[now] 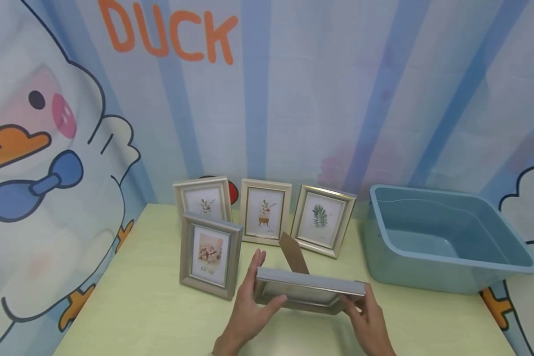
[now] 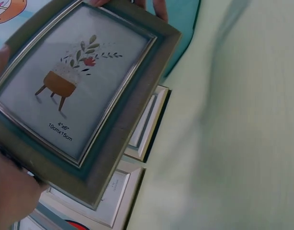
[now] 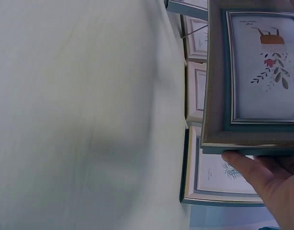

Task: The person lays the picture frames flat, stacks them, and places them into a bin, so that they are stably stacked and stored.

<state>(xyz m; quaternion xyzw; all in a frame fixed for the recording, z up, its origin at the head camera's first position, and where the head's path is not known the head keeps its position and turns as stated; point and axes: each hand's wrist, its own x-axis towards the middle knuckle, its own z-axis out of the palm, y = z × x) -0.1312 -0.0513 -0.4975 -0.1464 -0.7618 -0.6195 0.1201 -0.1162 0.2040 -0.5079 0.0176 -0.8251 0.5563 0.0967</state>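
Both hands hold a brownish picture frame point(image 1: 311, 281) above the table, tilted so its top edge faces the head camera. The left hand point(image 1: 249, 316) grips one end, thumb on the front; the right hand point(image 1: 368, 321) grips the other. A brown stand flap point(image 1: 294, 253) sticks out behind the frame. In the left wrist view the held picture frame point(image 2: 132, 103) shows a plant in a legged pot. The right wrist view shows the same picture frame point(image 3: 216, 96), with the right hand point(image 3: 276, 184) at its edge. Nearest the left hand stands a grey-brown picture frame point(image 1: 186, 254).
Behind stand a cream frame point(image 1: 202, 182) at left, partly hidden, another cream frame point(image 1: 244, 212) in the middle, and a gold-edged frame point(image 1: 348, 220) with a green leaf picture. A blue plastic bin point(image 1: 420, 269) sits at right. A duck-print cloth point(image 1: 289, 99) hangs behind the yellowish table point(image 1: 129, 296).
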